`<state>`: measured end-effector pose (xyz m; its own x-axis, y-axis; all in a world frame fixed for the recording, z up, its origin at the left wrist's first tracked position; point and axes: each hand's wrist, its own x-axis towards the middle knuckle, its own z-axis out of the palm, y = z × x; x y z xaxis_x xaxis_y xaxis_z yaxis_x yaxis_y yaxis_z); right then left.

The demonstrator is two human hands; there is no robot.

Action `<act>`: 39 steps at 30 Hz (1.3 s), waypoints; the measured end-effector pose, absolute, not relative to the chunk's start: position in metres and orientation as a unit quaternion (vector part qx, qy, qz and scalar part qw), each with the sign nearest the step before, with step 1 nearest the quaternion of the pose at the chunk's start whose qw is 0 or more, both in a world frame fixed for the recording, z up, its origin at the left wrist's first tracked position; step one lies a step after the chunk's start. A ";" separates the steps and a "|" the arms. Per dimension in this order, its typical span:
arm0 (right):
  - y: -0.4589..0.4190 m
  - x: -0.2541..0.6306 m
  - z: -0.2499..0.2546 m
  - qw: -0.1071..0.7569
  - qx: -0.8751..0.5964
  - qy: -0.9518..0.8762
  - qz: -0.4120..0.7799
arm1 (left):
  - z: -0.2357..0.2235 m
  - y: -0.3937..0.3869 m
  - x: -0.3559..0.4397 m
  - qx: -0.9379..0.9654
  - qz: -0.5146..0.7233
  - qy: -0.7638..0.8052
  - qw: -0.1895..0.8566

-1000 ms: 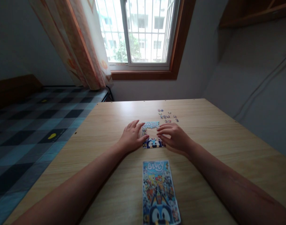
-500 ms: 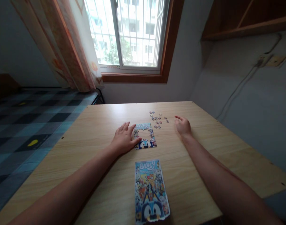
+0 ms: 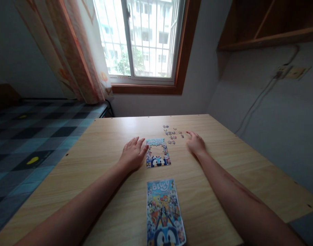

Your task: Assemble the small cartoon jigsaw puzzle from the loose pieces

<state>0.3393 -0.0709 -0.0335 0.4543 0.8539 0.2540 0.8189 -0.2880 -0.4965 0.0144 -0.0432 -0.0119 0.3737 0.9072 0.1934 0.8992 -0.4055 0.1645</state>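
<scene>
The puzzle (image 3: 158, 162) lies midway across the surface (image 3: 223, 160), well in from its far edge, just right of the left hand (image 3: 133, 151), whose fingers are spread; thumb contact is unclear. The right hand (image 3: 195, 142) is well apart from it, index finger extended toward the pieces (image 3: 170, 133); whether it pinches one I cannot tell. The puzzle is a colourful frame, its middle bare, with a blue dog face along the near side. Pieces lie scattered toward the far edge; the poster (image 3: 164, 208) lies toward the near edge.
</scene>
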 end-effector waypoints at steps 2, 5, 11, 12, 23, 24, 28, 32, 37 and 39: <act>-0.071 0.337 -0.033 0.275 -0.804 -0.526 0.035 | -0.011 -0.041 0.012 0.818 0.117 0.563 0.013; -0.070 0.333 -0.032 0.251 -0.812 -0.525 0.040 | -0.006 -0.040 0.010 0.812 0.096 0.575 0.001; -0.069 0.327 -0.032 0.223 -0.820 -0.525 0.050 | 0.001 -0.045 0.010 0.819 0.077 0.568 -0.021; -0.069 0.328 -0.032 0.223 -0.821 -0.524 0.053 | 0.000 -0.045 0.010 0.817 0.077 0.571 -0.020; -0.046 0.341 -0.034 0.224 -0.823 -0.515 0.087 | -0.003 -0.044 0.008 0.813 0.087 0.575 -0.018; -0.043 0.342 -0.034 0.223 -0.824 -0.513 0.088 | -0.002 -0.044 0.008 0.813 0.089 0.575 -0.016; -0.032 0.347 -0.034 0.228 -0.829 -0.503 0.084 | -0.001 -0.047 0.009 0.815 0.097 0.572 -0.016; -0.020 0.354 -0.033 0.267 -0.829 -0.484 0.080 | 0.001 -0.047 0.011 0.805 0.117 0.582 -0.006; -0.003 0.362 -0.035 0.354 -0.803 -0.467 0.104 | 0.004 -0.045 0.012 0.786 0.163 0.596 0.027; 0.005 0.363 -0.037 0.378 -0.782 -0.479 0.125 | 0.004 -0.045 0.013 0.783 0.170 0.598 0.028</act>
